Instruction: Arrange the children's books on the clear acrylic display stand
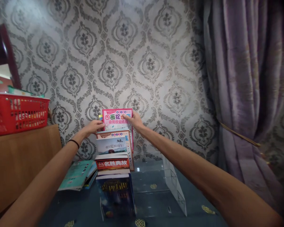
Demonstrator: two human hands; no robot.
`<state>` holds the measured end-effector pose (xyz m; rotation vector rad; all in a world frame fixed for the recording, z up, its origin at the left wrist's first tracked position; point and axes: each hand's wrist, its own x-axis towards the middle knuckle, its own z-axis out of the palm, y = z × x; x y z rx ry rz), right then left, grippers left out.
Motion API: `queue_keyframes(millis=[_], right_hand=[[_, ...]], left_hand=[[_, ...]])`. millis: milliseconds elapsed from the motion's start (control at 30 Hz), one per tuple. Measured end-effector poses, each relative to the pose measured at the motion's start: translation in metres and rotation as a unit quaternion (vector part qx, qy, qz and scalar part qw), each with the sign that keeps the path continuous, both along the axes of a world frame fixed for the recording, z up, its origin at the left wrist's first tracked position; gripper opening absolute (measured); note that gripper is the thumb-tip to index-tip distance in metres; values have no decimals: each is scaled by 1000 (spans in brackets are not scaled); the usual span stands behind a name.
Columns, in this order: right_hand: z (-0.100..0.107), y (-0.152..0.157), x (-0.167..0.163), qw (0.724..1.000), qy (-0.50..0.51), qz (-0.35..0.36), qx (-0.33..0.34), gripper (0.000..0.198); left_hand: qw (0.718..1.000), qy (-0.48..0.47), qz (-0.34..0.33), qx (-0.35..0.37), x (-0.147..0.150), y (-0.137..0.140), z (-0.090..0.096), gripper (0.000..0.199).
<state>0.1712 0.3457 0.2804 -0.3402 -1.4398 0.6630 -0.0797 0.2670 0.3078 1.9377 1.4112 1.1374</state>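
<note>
Your right hand (134,120) is closed on the right edge of the pink book (117,116), thumb across the front cover. Your left hand (96,126) is partly curled at the opposite edge; whether it pinches or merely steadies, I cannot tell. The pink book stands upright at the back of the clear tiered rack (176,189), behind the brown-bordered book (130,146). Its lower edge is hidden, so seating cannot be confirmed.

In my judgement, you do best to keep both side edges level and the cover parallel to the books in front. Keep your forearms clear of the white book (112,145) and the dark blue book (115,195). The rack's right half is bare; uneven loading could make it shift, so press gently.
</note>
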Motion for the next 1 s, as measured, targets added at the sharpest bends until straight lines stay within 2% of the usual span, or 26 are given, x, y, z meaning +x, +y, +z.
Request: queue_keyframes(millis=[133,233,367,500,633,900,1000], right_hand=[[4,-10,5,990,-28,-139,28,55],[4,-18,9,967,-93,-222,78,59],[4,-19,15,956,-122,-243,111,51],[4,-17,21,945,-132,-272,129,39],[2,-16,26,943,-129,-273,141,36],[-5,-31,31,930,-146,-312,124,20],[-9,-40,32,927,-145,-324,122,21]], left_hand=[[996,-62,2,58,9,-4,9,47],[990,-115,-9,75,14,-5,12,47],[988,-132,-26,73,12,-5,12,44],[990,-115,-34,78,7,-5,15,45],[993,-88,-43,69,7,-5,20,43],[995,-72,9,71,22,-5,22,24],[994,-76,29,68,23,-6,22,20]])
